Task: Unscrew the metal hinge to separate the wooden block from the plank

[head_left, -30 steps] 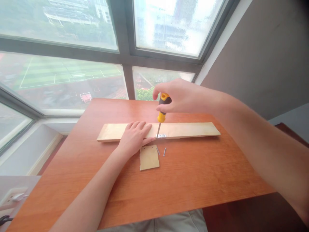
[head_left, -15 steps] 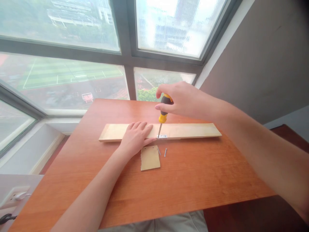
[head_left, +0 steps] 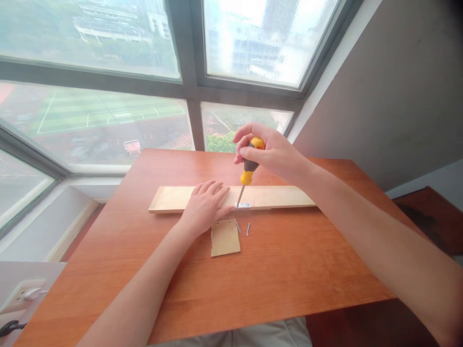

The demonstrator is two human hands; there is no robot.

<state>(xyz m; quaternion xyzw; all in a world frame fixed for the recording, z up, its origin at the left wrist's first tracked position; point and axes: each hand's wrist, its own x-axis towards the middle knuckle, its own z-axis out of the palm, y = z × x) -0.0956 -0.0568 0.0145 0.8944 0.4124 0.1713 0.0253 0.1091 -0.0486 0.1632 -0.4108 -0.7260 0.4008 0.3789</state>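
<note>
A long pale wooden board [head_left: 278, 195] lies across the table. My left hand [head_left: 206, 205] rests on it with fingers stretched flat, the thumb beside a small metal bracket [head_left: 243, 206] at the board's near edge. My right hand [head_left: 262, 144] is closed around a yellow and black screwdriver [head_left: 246, 178]. The screwdriver leans to the right at the top, its tip down at the left end of the bracket. Whatever lies under the tip is too small to make out. Two screws [head_left: 248, 229] lie just in front, one on the edge of a cardboard piece [head_left: 225, 241].
The brown wooden table [head_left: 289, 270] stands against large windows [head_left: 108, 115] at the back and left. A grey wall [head_left: 390, 96] slopes on the right. A wall socket [head_left: 23, 296] with a plug sits at the lower left.
My right wrist and forearm have dropped and turned, and the screwdriver's handle has tilted further right. The fingers have shifted around the handle. My left hand and the board stay nearly still.
</note>
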